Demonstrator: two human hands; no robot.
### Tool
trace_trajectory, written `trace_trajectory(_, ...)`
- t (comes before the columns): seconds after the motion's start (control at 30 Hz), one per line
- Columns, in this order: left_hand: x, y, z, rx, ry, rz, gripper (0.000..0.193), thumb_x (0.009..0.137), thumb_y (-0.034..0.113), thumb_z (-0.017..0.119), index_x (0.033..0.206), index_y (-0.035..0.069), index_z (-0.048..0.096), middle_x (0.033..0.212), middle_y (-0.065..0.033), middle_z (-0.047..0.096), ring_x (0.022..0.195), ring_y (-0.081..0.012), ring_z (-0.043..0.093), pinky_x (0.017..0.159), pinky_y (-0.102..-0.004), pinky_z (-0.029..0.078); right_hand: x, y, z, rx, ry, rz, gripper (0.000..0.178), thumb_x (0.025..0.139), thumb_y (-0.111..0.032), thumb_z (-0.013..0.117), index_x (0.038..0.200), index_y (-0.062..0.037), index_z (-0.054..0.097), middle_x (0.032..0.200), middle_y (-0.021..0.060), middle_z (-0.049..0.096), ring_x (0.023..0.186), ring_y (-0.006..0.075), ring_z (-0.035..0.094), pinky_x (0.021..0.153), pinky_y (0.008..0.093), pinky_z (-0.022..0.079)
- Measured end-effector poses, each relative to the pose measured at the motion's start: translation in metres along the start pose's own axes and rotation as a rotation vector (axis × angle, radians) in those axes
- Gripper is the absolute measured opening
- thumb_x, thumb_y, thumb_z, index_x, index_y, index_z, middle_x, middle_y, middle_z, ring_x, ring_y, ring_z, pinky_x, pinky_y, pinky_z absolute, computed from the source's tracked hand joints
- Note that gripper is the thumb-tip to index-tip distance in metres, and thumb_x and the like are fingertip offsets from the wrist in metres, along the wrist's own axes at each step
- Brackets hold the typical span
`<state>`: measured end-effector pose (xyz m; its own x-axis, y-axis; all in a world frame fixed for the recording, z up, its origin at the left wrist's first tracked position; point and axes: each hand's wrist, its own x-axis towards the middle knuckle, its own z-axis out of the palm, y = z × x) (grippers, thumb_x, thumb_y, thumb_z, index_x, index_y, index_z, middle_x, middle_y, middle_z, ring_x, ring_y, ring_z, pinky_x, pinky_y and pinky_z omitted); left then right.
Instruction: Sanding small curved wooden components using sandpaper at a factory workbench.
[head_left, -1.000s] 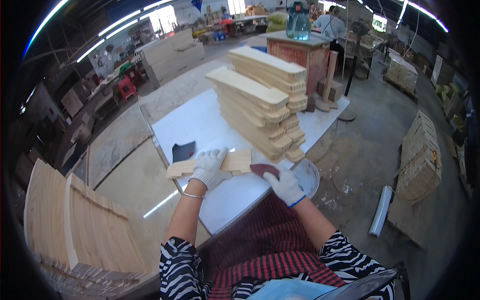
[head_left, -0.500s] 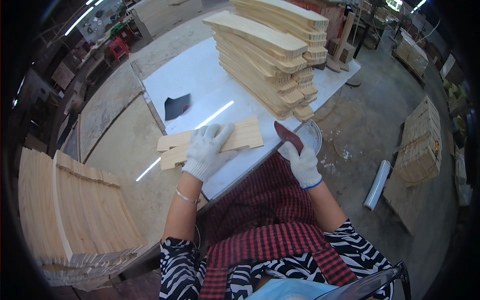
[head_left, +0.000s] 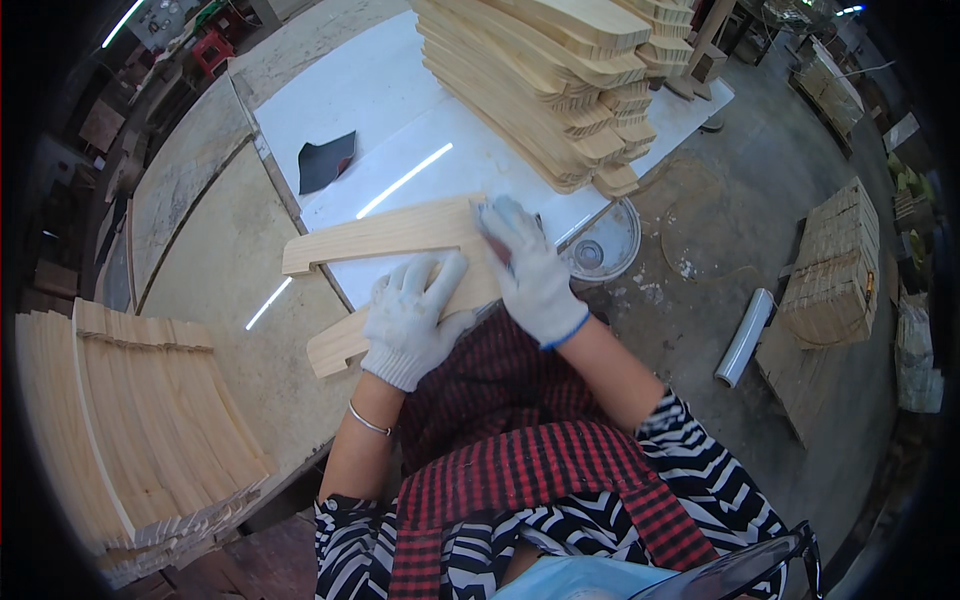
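Observation:
Two pale shaped wooden pieces lie on the white table top, a far one (head_left: pixel 375 232) and a near one (head_left: pixel 335 345). Their left ends are spread apart and their right ends come together. My gloved left hand (head_left: pixel 412 322) grips the near piece, fingers over its face and thumb by its front edge. In my gloved right hand (head_left: pixel 535 280) is a folded sheet of dark red sandpaper (head_left: pixel 498 248), mostly hidden by the fingers and pressed to the right ends of the wood. Another dark sandpaper sheet (head_left: pixel 325 163) lies loose farther back.
A tall stack of shaped wooden pieces (head_left: pixel 540 90) stands at the back of the white table (head_left: pixel 290 110). More boards (head_left: pixel 150 420) are stacked at the left. A white bucket (head_left: pixel 622 240) is beside the table's right edge. Bundled wood (head_left: pixel 830 270) and a plastic-wrapped roll (head_left: pixel 745 338) are on the floor.
My right hand has moved left with the sandpaper, from beside the table onto the wood. The pieces' left ends have spread apart, my left hand still on them. The view has shifted slightly.

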<state>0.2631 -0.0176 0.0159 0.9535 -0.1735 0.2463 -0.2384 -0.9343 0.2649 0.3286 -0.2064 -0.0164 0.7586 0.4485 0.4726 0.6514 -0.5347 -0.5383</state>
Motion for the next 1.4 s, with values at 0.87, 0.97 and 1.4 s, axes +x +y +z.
trace_trajectory(0.87, 0.054, -0.038, 0.003, -0.008, -0.062, 0.060, 0.074, 0.072, 0.041, 0.080, 0.138, 0.013, 0.060, 0.128, -0.0148, 0.062, 0.118, -0.0356, 0.056, 0.104, -0.0456, 0.043, 0.022, 0.027, 0.007, 0.267, 0.025, 0.094, 0.047, 0.097, -0.019, 0.057, 0.142, -0.0077, 0.052, 0.148, 0.0216, 0.048, 0.135, 0.0408, 0.047, 0.116, 0.0495, 0.033)
trace_trajectory(0.97, 0.049, -0.031, -0.003, 0.062, -0.103, -0.004, 0.077, 0.074, 0.046, 0.077, 0.140, 0.014, 0.057, 0.127, -0.0136, 0.062, 0.120, -0.0345, 0.056, 0.104, -0.0444, 0.042, 0.018, 0.032, -0.005, 0.638, 0.037, 0.257, 0.045, 0.099, -0.019, 0.055, 0.142, -0.0077, 0.052, 0.141, 0.0225, 0.053, 0.123, 0.0408, 0.057, 0.106, 0.0453, 0.043)
trace_trajectory(1.4, 0.029, -0.013, -0.009, 0.028, -0.261, 0.071, 0.064, 0.080, 0.043, 0.073, 0.133, 0.012, 0.058, 0.124, -0.0127, 0.059, 0.117, -0.0337, 0.055, 0.100, -0.0448, 0.044, -0.053, 0.035, -0.053, 0.535, 0.234, 0.562, 0.039, 0.101, -0.026, 0.057, 0.128, 0.0010, 0.062, 0.112, 0.0170, 0.070, 0.104, 0.0242, 0.065, 0.090, 0.0351, 0.049)
